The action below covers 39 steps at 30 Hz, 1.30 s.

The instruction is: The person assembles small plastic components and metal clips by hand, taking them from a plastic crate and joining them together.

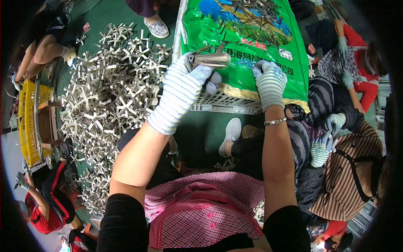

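Observation:
My left hand (184, 80), in a white glove with blue stripes, is closed round a shiny silver metal piece (212, 60). The piece is long and rounded, with a darker narrow part rising from it; its exact kind I cannot make out. Grey-tipped glove fingers curl below it, above the near edge of a green printed sack (231, 50). To the right, my right hand (270, 82), gloved alike, rests over the sack with its fingers bent together. Whatever they hold, if anything, is hidden. Small bluish, glinting bits (247, 63) lie just left of those fingertips.
Beneath the sack stands a white plastic crate (226, 108). Thin dark pieces (260, 17) lie on the sack's far part. A big heap of silver star-shaped metal parts (113, 96) covers the floor at left, beyond it a yellow crate (27, 122). Other people sit close on both sides.

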Each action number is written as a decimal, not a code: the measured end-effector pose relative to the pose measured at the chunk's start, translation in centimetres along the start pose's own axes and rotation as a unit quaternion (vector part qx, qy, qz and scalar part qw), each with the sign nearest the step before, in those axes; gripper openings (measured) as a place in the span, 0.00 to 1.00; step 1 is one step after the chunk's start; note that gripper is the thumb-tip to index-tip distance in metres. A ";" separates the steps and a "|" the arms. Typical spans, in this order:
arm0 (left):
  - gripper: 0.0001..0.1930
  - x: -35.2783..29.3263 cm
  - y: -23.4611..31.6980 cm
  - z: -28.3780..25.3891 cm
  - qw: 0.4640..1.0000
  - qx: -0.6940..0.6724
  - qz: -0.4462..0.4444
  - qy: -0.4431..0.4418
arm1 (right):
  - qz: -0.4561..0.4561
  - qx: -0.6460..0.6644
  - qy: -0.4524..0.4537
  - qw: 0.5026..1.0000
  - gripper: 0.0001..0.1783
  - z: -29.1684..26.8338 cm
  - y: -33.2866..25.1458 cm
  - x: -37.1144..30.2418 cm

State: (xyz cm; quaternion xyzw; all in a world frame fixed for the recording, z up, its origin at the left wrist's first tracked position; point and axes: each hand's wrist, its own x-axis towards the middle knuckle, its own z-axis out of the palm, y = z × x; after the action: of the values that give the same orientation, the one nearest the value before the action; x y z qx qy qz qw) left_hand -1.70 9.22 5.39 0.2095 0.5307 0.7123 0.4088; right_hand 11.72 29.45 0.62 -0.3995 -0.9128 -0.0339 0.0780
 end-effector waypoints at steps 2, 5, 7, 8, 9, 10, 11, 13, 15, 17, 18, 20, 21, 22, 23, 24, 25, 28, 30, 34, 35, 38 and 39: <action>0.16 -0.1 0.1 -0.1 1.000 0.005 -0.006 0.000 | 0.028 0.070 -0.040 0.996 0.11 -0.4 0.3 -0.3; 0.16 0.2 -0.2 -0.2 1.000 -0.010 -0.003 0.014 | 0.062 0.138 -0.053 0.987 0.11 -1.4 0.4 -0.5; 0.16 0.1 -0.2 -0.1 1.000 0.000 -0.011 0.016 | 0.083 0.186 -0.056 0.977 0.11 -1.8 0.6 -0.6; 0.16 0.1 -0.2 0.0 1.000 0.011 -0.023 0.010 | 0.082 0.186 -0.056 0.978 0.11 -1.7 0.6 -0.6; 0.15 0.1 -0.4 0.0 1.000 0.006 -0.017 0.006 | 0.072 0.175 -0.041 0.981 0.11 -1.4 0.5 -0.7; 0.15 0.1 -0.3 0.1 1.000 0.006 -0.016 0.006 | 0.062 0.164 -0.026 0.984 0.10 -1.2 0.5 -0.8; 0.14 0.0 -0.1 0.2 1.000 0.010 -0.020 0.009 | 0.061 0.163 -0.041 0.984 0.10 -0.9 0.5 -0.6; 0.14 0.0 0.0 0.2 1.000 0.013 -0.026 0.011 | 0.055 0.136 -0.047 0.988 0.11 -1.0 0.8 -0.8; 0.13 0.1 -0.1 0.0 0.999 0.027 -0.015 0.013 | 0.036 0.107 -0.046 0.993 0.13 -1.0 1.5 -1.0; 0.13 0.2 -0.2 0.0 0.999 0.023 -0.016 0.015 | 0.036 0.106 -0.043 0.993 0.14 -1.6 2.5 -1.2; 0.13 0.2 -0.3 0.0 1.000 0.020 -0.016 0.015 | 0.038 0.104 -0.039 0.993 0.14 -1.8 2.8 -1.2; 0.13 0.2 -0.1 0.2 0.999 0.026 -0.021 0.015 | 0.040 0.110 -0.050 0.992 0.15 -1.7 2.8 -0.9; 0.13 0.1 0.0 0.3 0.999 0.032 -0.026 0.014 | 0.025 0.100 -0.045 0.994 0.15 -1.8 2.5 -0.9; 0.13 0.1 0.0 0.5 0.999 0.032 -0.027 0.012 | 0.010 0.091 -0.039 0.995 0.15 -1.8 2.4 -0.8; 0.12 0.1 -0.1 0.5 0.999 0.034 -0.026 0.011 | -0.004 0.077 -0.029 0.997 0.16 -1.5 2.2 -0.7; 0.12 0.1 -0.1 0.5 0.999 0.036 -0.024 0.009 | -0.004 0.077 -0.030 0.997 0.16 -1.4 2.1 -0.6; 0.12 0.1 -0.2 0.5 0.999 0.036 -0.025 0.009 | -0.008 0.052 -0.031 0.998 0.15 -1.4 2.0 -0.5; 0.12 0.1 -0.1 0.6 0.999 0.024 -0.020 0.007 | -0.018 -0.002 -0.023 1.000 0.14 -1.1 1.3 -0.3; 0.12 0.1 0.0 0.5 0.999 0.019 -0.027 0.006 | -0.014 -0.063 -0.062 0.996 0.13 -0.8 0.8 -0.1; 0.12 -0.1 -0.1 0.2 1.000 0.023 -0.016 0.010 | 0.004 -0.032 -0.064 0.997 0.10 -0.8 0.8 -0.3; 0.12 0.0 -0.1 0.2 1.000 0.021 -0.014 0.009 | 0.004 -0.033 -0.064 0.997 0.10 -0.8 0.9 -0.3; 0.12 -0.1 -0.1 0.1 1.000 0.005 -0.012 0.007 | 0.007 -0.031 -0.053 0.998 0.10 -1.1 0.9 -0.5; 0.12 -0.1 0.0 0.1 1.000 -0.008 -0.013 0.006 | 0.015 -0.027 -0.060 0.998 0.10 -1.5 0.9 -0.5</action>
State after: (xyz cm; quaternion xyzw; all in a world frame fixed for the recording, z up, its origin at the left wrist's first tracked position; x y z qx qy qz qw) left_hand -1.55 9.24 5.41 0.1951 0.5297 0.7128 0.4163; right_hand 12.89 29.48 2.02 -0.4166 -0.9084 -0.0333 0.0126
